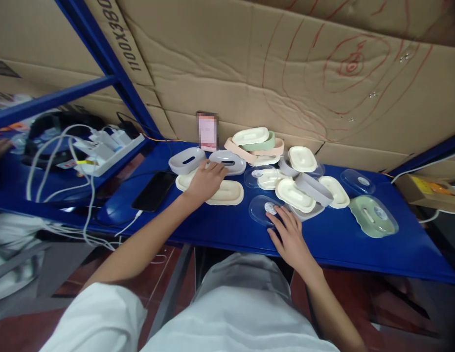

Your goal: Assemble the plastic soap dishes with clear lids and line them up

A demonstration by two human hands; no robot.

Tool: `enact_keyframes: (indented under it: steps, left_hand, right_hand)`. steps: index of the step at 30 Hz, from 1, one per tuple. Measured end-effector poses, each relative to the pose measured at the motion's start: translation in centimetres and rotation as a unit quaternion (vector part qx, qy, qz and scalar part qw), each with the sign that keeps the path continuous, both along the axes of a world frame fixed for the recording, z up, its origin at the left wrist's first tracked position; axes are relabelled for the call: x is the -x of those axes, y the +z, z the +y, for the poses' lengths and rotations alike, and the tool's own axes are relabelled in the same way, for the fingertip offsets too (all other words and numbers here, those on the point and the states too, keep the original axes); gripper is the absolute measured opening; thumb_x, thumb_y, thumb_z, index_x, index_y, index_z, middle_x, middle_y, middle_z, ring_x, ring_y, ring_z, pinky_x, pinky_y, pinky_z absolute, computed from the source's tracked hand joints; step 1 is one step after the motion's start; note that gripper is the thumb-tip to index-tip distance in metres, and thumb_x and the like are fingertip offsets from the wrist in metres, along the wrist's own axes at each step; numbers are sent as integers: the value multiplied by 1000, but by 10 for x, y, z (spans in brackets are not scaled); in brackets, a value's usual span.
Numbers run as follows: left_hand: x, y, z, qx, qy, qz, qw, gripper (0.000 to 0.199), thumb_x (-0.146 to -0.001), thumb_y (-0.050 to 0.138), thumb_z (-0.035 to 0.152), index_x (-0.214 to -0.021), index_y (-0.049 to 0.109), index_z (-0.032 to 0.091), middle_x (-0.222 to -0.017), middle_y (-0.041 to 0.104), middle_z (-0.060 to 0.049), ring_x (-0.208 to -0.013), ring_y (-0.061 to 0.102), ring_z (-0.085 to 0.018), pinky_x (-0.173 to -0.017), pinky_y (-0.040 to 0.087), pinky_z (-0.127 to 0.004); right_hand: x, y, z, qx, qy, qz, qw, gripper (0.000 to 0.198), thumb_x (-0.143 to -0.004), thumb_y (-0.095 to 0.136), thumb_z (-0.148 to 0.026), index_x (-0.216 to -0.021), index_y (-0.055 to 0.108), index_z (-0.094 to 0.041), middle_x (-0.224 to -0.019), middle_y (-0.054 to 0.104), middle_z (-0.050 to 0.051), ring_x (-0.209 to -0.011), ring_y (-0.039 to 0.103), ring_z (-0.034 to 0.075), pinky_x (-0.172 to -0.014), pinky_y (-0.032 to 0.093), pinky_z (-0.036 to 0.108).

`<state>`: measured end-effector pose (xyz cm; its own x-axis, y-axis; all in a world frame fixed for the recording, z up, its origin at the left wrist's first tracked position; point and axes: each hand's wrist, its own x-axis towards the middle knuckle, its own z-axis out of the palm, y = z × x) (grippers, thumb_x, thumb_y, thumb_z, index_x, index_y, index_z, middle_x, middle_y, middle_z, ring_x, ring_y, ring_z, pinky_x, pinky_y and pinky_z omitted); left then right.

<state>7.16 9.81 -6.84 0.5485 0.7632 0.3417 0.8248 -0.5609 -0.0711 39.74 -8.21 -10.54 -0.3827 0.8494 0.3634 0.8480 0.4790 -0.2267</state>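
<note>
My left hand point(207, 182) is over the cream oval trays, its fingers stretched to the near edge of a grey oval dish with a slot point(233, 165). Whether it grips that edge is hard to see. Beside it stands another grey slotted dish point(187, 160). Under the hand, a cream tray point(229, 194) shows on the right. My right hand point(289, 237) has its fingers spread, the tips at a clear oval lid with a round white sticker point(260, 211). Just beyond those fingers, a cream tray point(295, 194) leans by a grey band-shaped piece point(315, 188).
Cream, green and pink parts point(255, 139) are heaped at the back. A green dish under a clear lid point(372, 217) and another clear lid point(357, 181) lie right. Left are a black phone point(154, 190) and white power strip point(110, 151). An upright phone point(208, 132) leans on cardboard.
</note>
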Motion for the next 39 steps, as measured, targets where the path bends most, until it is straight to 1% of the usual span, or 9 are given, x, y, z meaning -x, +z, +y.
enact_keyframes:
  steps: [4, 9, 14, 17, 22, 27, 30, 35, 39]
  left_hand:
    - [23, 3, -40, 2, 16, -84, 996, 38, -112, 42, 26, -132, 73, 17, -130, 76, -17, -123, 69, -33, -111, 48, -52]
    - [32, 7, -93, 30, -2, -136, 990, 35, -114, 45, 33, -126, 75, 20, -124, 79, -13, -116, 73, -29, -106, 54, -47]
    - [25, -8, -92, 80, -46, -126, 988, 38, -109, 57, 34, -144, 67, 22, -145, 69, -15, -140, 63, -33, -120, 50, -54]
    - [26, -17, -91, 104, -53, -139, 983, 37, -107, 60, 30, -142, 69, 24, -147, 68, -13, -142, 61, -32, -121, 50, -54]
    - [22, -18, -135, 116, -56, -141, 982, 30, -107, 61, 29, -133, 75, 31, -147, 69, -10, -138, 65, -30, -116, 54, -50]
    - [7, -18, -180, 130, -113, -132, 976, 35, -109, 57, 28, -141, 72, 34, -150, 67, -11, -142, 63, -29, -114, 54, -47]
    - [17, -20, -168, 134, -86, -162, 974, 38, -110, 56, 35, -146, 68, 35, -154, 64, -10, -144, 61, -30, -117, 52, -50]
    - [45, -19, -111, 32, 139, -159, 977, 49, -109, 52, 43, -151, 60, 19, -159, 58, -22, -147, 55, -41, -118, 47, -63]
    - [50, -27, -99, 42, 171, -117, 977, 43, -110, 52, 42, -142, 63, 15, -143, 68, -22, -132, 65, -40, -106, 55, -53]
  right_hand:
    - [4, 3, -1, -4, -3, 14, 1000, 47, -113, 48, -33, -160, 53, -28, -166, 53, 14, -159, 45, 35, -125, 41, 61]
    - [3, 3, 1, 10, 3, 22, 1000, 49, -113, 47, -34, -162, 50, -29, -167, 51, 13, -159, 43, 35, -125, 41, 62]
    - [1, 1, 1, 15, 1, 12, 1000, 49, -113, 48, -34, -162, 50, -28, -169, 49, 13, -161, 41, 35, -126, 40, 63]
    - [0, 1, 1, 11, -2, 9, 1000, 49, -113, 47, -33, -163, 50, -29, -168, 51, 12, -161, 42, 34, -126, 42, 62]
    - [4, 2, -1, 1, -16, 9, 1000, 55, -113, 49, -32, -168, 44, -30, -173, 45, 13, -163, 38, 35, -129, 39, 65]
    - [32, 8, -2, 29, 118, -27, 992, 63, -109, 62, -40, -169, 44, -32, -177, 39, 9, -167, 32, 33, -134, 34, 64]
    - [44, 14, -3, 23, 158, -32, 987, 55, -109, 63, -39, -162, 54, -29, -171, 50, 9, -165, 37, 31, -133, 38, 61]
    - [41, 15, -4, 21, 133, -26, 991, 52, -111, 58, -40, -161, 54, -25, -172, 48, 11, -166, 34, 32, -132, 38, 63]
    - [38, 12, -5, 32, 134, -21, 990, 53, -111, 57, -38, -162, 52, -25, -174, 45, 11, -168, 29, 32, -132, 37, 63]
